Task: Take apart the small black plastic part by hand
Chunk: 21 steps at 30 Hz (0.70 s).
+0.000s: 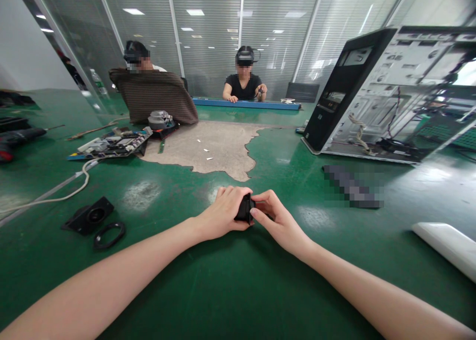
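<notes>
My left hand (229, 210) wraps around a small black boxy part (244, 210) held low over the green table, in the middle of the view. On its right edge, my right hand (277, 218) pinches with thumb and fingertips. Much of the part is covered by my fingers, so its exact kind does not show. Left of my forearm lies a black speaker-like unit (89, 216) with a round opening. Beside it rests a black ring (109, 236), possibly a gasket or coiled cable.
An opened computer case (357, 102) stands at the right behind a blurred dark object (351, 186). A white object (444, 245) lies near the right edge. Circuit boards (113, 144), a white cable (84, 181) and a power drill (18, 140) are at left. Two people (243, 82) sit opposite.
</notes>
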Available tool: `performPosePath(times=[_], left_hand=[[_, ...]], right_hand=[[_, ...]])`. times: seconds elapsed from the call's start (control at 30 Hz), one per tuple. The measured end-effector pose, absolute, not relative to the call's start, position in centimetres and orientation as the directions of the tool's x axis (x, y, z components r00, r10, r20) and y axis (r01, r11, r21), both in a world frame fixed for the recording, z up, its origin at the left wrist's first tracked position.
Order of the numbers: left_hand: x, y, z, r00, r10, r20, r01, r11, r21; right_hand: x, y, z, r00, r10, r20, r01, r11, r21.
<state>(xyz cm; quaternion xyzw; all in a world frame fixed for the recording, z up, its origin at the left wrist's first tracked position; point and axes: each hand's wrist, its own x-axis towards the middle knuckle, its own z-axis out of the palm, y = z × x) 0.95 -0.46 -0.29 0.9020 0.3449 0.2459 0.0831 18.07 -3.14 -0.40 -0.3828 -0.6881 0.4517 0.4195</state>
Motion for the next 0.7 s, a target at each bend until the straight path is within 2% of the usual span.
performPosePath(times=[0.2,0.33,0.7], left_hand=[[0.92,-0.47,-0.18,0.638,0.664,0.390,0.575,-0.748,0.331],[0.90,-0.52,-0.14,0.644,0.663,0.381,0.572,-0.748,0.336],[0.87,-0.44,-0.34,0.641,0.662,0.388,0.576,-0.749,0.327]], right_hand=[[18.16,-3.29,-0.35,-0.381,0.901,0.207,0.159,0.285,-0.945],[18.23,-3.44,-0.27,-0.411,0.877,0.249,0.153,0.335,-0.930],[18.08,-3.13,-0.50,-0.345,0.914,0.214,0.164,0.284,-0.945]])
